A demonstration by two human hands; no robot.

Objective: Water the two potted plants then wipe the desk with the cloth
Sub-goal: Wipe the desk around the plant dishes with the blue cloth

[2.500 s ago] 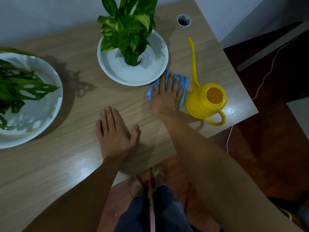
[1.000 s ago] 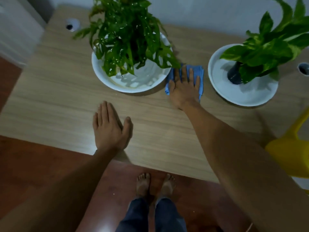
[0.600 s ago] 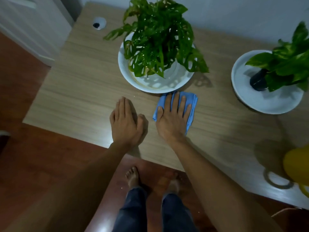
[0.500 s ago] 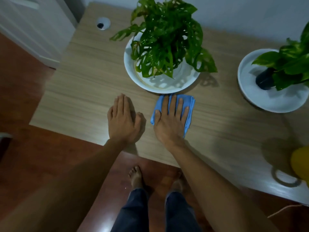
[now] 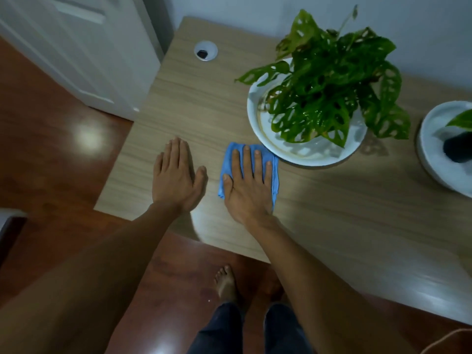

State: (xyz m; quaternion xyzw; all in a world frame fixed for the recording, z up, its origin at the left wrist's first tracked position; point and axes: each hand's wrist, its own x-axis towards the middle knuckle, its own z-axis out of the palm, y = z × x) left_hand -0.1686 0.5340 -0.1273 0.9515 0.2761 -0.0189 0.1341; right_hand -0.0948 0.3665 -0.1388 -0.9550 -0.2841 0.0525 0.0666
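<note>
Cloth point(image 5: 273, 162): blue, folded, flat on the bench, just left of the big white dish and touching or nearly touching its rim; mostly covered by the right hand.
Right hand point(image 5: 246, 185): palm down on the cloth, fingers straight and slightly spread, thumb at the cloth's left edge; presses flat, grips nothing.
Left hand point(image 5: 176, 178): just left of the cloth, flat on the bare bench, fingers straight and held together, thumb out toward the cloth; holds nothing, apart from the cloth by a narrow strip of wood.
Bench point(image 5: 204, 108): light wood grain, left end and near edge in view; sheen of light to the right of the cloth.
Holed-leaf plant point(image 5: 329, 83): right of and beyond the cloth, glossy green leaves with holes, standing in the big white dish point(image 5: 258, 135); leaves overhang the dish rim.
Second dish point(image 5: 429, 169): well to the right of the cloth, cut by the frame edge; dark pot point(image 5: 457, 150) and one green leaf point(image 5: 462, 121) showing.
Cable hole point(image 5: 205, 50): round, grey-rimmed, well beyond the cloth near the bench's far left corner.
Floor point(image 5: 51, 154): reddish-brown, glossy, left of and below the cloth.
Door point(image 5: 76, 47): white, far left of the cloth.
Feet and dark trousers point(image 5: 224, 328): below the cloth, under the bench's near edge; one bare foot point(image 5: 226, 284) clear, the other in shadow.
</note>
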